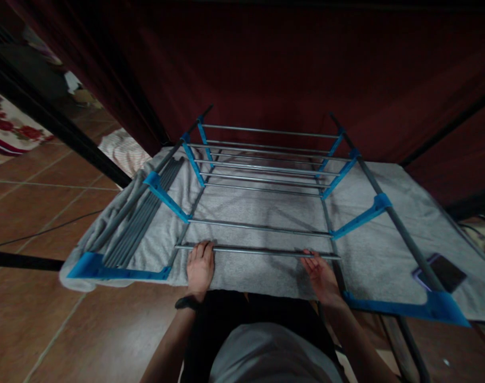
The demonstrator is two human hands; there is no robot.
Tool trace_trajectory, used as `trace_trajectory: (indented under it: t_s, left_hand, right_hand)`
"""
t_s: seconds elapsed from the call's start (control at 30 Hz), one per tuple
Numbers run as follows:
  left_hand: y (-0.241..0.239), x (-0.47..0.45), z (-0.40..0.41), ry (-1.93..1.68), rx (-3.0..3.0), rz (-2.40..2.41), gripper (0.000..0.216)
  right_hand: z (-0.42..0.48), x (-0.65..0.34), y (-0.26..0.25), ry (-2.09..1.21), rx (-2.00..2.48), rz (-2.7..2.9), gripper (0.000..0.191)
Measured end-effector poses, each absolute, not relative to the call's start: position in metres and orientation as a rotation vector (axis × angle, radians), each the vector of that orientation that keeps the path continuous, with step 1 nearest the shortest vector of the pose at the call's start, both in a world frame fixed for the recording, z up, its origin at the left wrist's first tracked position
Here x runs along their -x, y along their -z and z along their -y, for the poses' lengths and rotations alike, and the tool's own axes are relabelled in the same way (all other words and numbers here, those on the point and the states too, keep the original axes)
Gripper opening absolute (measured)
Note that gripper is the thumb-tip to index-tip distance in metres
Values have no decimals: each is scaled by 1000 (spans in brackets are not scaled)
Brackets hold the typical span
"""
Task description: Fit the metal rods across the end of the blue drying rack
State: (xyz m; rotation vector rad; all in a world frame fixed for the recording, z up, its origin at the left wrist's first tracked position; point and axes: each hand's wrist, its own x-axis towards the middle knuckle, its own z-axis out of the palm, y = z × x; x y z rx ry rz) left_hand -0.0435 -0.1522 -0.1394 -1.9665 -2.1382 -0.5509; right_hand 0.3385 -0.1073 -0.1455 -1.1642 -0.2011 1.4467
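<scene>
The drying rack (266, 175), a frame of thin grey metal rods held by blue plastic joints (166, 199), lies on a grey cloth (378, 250) right in front of the person, its 2 side wings reaching out left and right. Its front rod (258, 250) runs crosswise nearest the body, and both hands meet it there. The left hand (200, 266) lies palm down with its fingers bent over the rod's left end; whether they close underneath cannot be told. The right hand (320, 274) rests near the rod's right end, fingers fairly straight and loose, only the tips touching the metal. The rack looks light and stiff, but likely loose at its joints, and its smooth rods may slip, so 2 well-spaced holds on 1 rod seem soundest. A dark wristband (186, 303) circles the left wrist. A phone (442, 271) lies on the cloth beside the right wing, with tiled floor (47, 213) to the left and a dark red curtain (286, 64) behind.
</scene>
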Motion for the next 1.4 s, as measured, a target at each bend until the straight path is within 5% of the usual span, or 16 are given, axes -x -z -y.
trace_trajectory:
  t_s: [1.4]
  left_hand:
    - [139, 44, 151, 668, 2052, 2141, 34]
  right_hand:
    - [105, -341, 140, -1502, 1149, 134, 10]
